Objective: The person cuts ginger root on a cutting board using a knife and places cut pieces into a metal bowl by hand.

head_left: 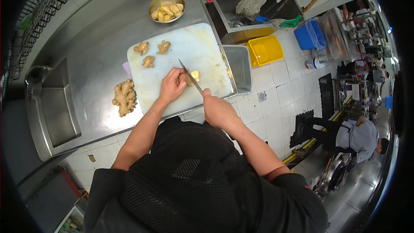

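The left hand [173, 85] grips ginger [185, 79] on the board [166, 80]; the right hand [215, 105] is clenched round the knife [191, 77], its blade against that piece. 3 knobs [148, 61] lie farther up the board; the bowl [167, 7] stands beyond it on the tabletop [97, 71].

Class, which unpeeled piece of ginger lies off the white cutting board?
The big, knobbly piece, on the metal counter beside the cutting board; the smaller unpeeled pieces are all on the board.
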Demonstrator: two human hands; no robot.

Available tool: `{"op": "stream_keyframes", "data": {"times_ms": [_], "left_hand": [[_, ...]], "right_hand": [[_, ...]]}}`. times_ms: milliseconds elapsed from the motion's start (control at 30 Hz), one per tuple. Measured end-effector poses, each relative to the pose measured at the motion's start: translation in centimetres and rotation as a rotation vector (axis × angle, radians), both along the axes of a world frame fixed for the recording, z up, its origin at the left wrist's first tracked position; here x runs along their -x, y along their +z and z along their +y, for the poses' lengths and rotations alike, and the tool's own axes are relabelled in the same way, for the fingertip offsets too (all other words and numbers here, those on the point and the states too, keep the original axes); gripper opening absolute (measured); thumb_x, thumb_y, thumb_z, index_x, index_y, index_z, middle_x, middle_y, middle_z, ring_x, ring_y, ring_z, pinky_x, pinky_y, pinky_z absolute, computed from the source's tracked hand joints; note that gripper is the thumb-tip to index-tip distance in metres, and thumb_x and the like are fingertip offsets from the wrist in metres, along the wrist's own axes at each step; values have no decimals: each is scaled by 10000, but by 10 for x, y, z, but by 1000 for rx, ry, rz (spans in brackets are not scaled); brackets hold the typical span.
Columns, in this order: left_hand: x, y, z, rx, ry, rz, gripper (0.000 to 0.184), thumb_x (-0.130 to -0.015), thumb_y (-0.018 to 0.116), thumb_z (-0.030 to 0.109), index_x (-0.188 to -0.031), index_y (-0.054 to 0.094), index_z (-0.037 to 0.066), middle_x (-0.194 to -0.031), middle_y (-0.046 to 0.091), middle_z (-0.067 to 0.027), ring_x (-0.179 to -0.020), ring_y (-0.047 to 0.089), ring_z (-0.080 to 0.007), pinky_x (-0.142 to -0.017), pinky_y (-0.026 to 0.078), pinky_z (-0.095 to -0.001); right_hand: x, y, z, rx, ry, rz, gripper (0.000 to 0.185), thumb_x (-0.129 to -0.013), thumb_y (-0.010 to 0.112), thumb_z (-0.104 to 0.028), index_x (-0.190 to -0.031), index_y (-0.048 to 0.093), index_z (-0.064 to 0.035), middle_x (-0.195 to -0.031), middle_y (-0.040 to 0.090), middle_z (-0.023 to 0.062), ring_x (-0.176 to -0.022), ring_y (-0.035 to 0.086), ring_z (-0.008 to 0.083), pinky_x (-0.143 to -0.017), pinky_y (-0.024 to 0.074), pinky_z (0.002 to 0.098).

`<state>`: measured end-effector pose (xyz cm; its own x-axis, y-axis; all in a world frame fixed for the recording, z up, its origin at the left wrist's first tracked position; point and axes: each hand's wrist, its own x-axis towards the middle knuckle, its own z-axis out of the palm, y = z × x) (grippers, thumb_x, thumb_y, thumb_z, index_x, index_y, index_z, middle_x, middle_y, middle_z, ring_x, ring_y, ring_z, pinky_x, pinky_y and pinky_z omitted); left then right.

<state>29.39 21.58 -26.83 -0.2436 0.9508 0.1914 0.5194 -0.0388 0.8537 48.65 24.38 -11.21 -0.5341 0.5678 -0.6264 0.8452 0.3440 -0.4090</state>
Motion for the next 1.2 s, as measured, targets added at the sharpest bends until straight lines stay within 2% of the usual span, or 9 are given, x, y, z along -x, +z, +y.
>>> {"op": "stream_keyframes", "data": {"times_ms": [433, 567, 733, 833, 867, 1033, 1100, 1133, 1200], "left_hand": [[2, -9, -3, -17, 11, -37, 115, -891, 620, 54, -999, 630, 14, -868, 581, -109, -574, 544, -217, -563, 467, -337], [3, -9, 3, -56, 3, -53, 63, -900, 617, 53, -935, 580, 17, -855, 561, -116, -596, 557, -250, -572, 474, -363], [5, -14, 3, -67, 4, 54, 93, -906, 622, 66, -897, 541, 22, -867, 555, -125, -646, 569, -303, -590, 479, -391], [2, -11, 3, -44, 24, 35, 101, -912, 631, 83, -905, 552, 20, -882, 562, -126, -668, 571, -328, -601, 479, -400], [-1, -7, 1, -68, 29, 65, 92, -921, 627, 80, -915, 561, 17, -886, 566, -129, -668, 576, -317, -604, 484, -394], [0, -13, 1, -142, 117, 57, 71, -951, 615, 73, -957, 587, 9, -938, 614, -123, -641, 581, -219, -600, 487, -337], [-2, -12, -3, -32, 117, -79, 84, -960, 627, 78, -982, 589, 6, -1002, 650, -105, -634, 557, -125, -602, 473, -285], [-4, -12, -6, -29, 116, -63, 84, -960, 627, 78, -982, 589, 6, -1002, 650, -105, -634, 557, -125, -602, 473, -285], [-9, -11, -9, 77, 92, -299, 132, -1007, 615, 134, -1039, 601, 7, -1101, 652, -52, -682, 507, -40, -596, 449, -236]], "right_hand": [[16, -15, 3, -25, -14, -2, 253, -872, 503, 26, -1120, 474, 71, -931, 694, 320, -903, 696, 473, -797, 535, 562], [31, -40, 12, -108, -60, 111, 307, -856, 471, 41, -1155, 442, 98, -888, 668, 363, -862, 672, 518, -783, 516, 583], [9, -27, -5, -44, -86, 52, 308, -880, 460, 19, -1173, 436, 110, -859, 661, 365, -848, 659, 532, -784, 501, 605], [26, -83, 3, -192, -111, 242, 298, -886, 494, 1, -1168, 435, 76, -870, 677, 334, -841, 675, 509, -762, 527, 583], [31, -115, 11, -201, -138, 317, 298, -896, 488, -15, -1175, 439, 75, -856, 671, 337, -821, 670, 510, -748, 524, 585], [17, -120, 19, -125, -141, 399, 298, -905, 500, -47, -1171, 444, 76, -867, 670, 345, -840, 668, 514, -766, 521, 590], [1, -126, 17, -86, -125, 420, 297, -910, 503, -60, -1168, 446, 76, -873, 670, 349, -851, 665, 518, -776, 519, 592], [-7, -128, 15, -55, -164, 439, 291, -913, 503, -67, -1160, 452, 77, -879, 670, 352, -862, 663, 521, -791, 515, 595], [-19, -133, 5, -26, -215, 469, 285, -916, 503, -73, -1152, 458, 79, -885, 670, 354, -873, 660, 524, -805, 511, 598]]}}
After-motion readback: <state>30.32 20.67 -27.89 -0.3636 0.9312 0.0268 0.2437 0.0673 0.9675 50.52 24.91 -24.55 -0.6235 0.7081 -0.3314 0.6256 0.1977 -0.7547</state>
